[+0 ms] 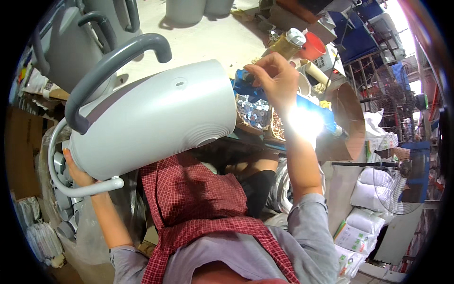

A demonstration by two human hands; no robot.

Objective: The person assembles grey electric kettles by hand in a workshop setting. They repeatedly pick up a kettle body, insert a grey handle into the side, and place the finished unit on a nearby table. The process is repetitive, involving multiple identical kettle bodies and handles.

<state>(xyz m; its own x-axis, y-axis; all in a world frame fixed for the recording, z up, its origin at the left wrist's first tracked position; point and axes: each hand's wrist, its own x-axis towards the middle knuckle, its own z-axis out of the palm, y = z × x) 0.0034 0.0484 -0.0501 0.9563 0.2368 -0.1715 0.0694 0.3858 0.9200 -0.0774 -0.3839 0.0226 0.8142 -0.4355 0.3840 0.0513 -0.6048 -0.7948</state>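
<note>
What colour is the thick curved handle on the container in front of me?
Dark grey; the handle shows best in the head view.

One large grey vessel (pixel 161 109), which we hold on its side, with dark grey handle (pixel 118 52) and pale looped handle (pixel 51 156). Our left hand (pixel 80 174): at its lower left end. Our right hand (pixel 278 83): beyond its other end, fingers bent together over a blue tool (pixel 245 86); contact unclear. Beneath the tool, we list silvery washers (pixel 254 113) beside copper-coloured pieces (pixel 277 128). Near these: one red cup (pixel 314 46), one white-lidded jar (pixel 286 45). Upper left, more grey vessels (pixel 64 47) on our desk (pixel 198 45).
</note>
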